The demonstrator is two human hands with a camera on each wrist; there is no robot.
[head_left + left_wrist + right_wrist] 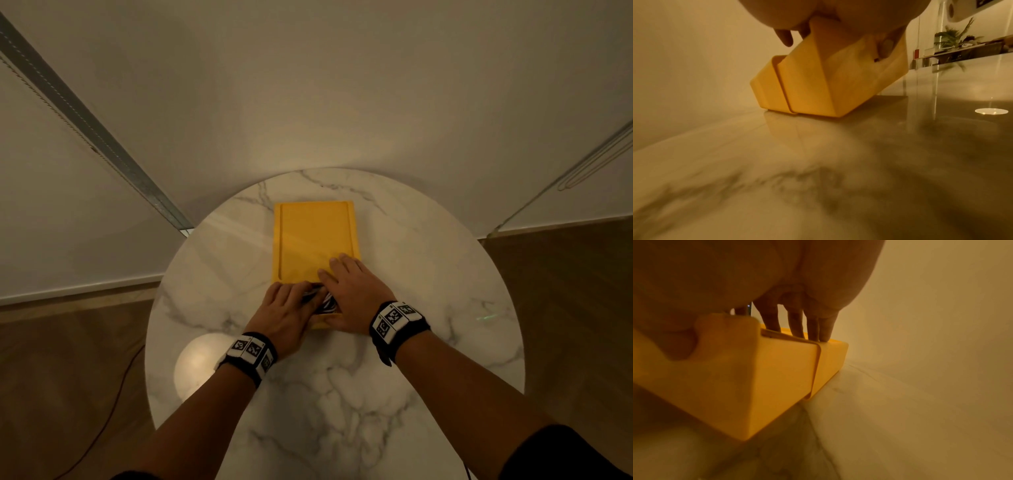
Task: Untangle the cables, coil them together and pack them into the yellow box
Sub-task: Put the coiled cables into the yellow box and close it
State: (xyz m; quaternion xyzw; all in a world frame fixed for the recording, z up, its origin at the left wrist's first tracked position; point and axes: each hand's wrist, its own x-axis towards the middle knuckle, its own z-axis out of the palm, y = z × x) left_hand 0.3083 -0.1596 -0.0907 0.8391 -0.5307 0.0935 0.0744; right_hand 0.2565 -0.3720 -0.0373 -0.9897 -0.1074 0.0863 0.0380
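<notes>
The yellow box [315, 240] lies on the round marble table [428, 359], its sliding lid covering all but the near end. Black-and-white cables [327, 303] show in that open gap between my hands. My left hand [287, 308] sits on the near left corner, fingers curled over the rim onto the cables; in the left wrist view its thumb [887, 47] presses the box's near wall [818, 89]. My right hand [352, 291] lies over the near right corner. In the right wrist view its straight fingers [825, 332] rest on the lid [830, 360] and its thumb [725, 331] touches the near wall.
A white wall stands close behind the table's far edge. A bright lamp reflection [202, 363] sits on the marble at the near left. A thin cord [113, 404] runs across the wooden floor on the left. The left wrist view shows a shelf with a plant [949, 37].
</notes>
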